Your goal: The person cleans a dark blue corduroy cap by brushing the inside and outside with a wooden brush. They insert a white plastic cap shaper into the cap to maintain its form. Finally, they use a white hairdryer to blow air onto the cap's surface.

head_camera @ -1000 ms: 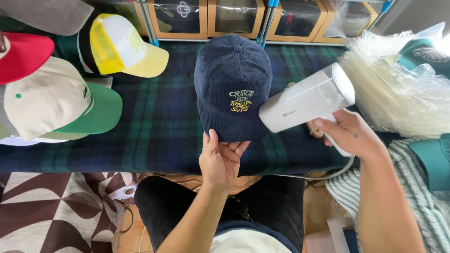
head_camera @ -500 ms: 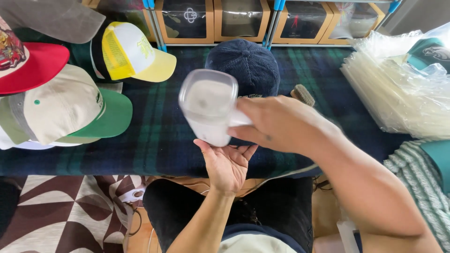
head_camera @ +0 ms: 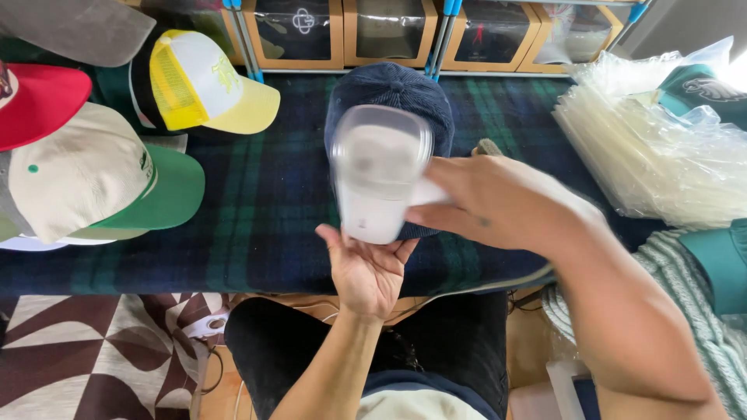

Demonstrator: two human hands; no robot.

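Note:
A navy corduroy cap (head_camera: 393, 97) lies on the dark plaid cloth (head_camera: 257, 210), its brim toward me. My left hand (head_camera: 367, 268) grips the brim from below at the table's front edge. My right hand (head_camera: 506, 202) holds a white handheld steamer (head_camera: 379, 175) by its handle, its head directly over the cap's front panel and hiding the brim. The steamer is blurred from motion.
To the left lie a yellow and white mesh cap (head_camera: 206, 85), a cream and green cap (head_camera: 93, 183) and a red cap (head_camera: 35, 101). A stack of clear plastic bags (head_camera: 646, 148) sits at right. Boxed items (head_camera: 389, 31) line the back edge. A patterned rug (head_camera: 85, 350) covers the floor.
My right hand swung the steamer from the cap's right side to directly over its front. My left hand kept its hold on the brim.

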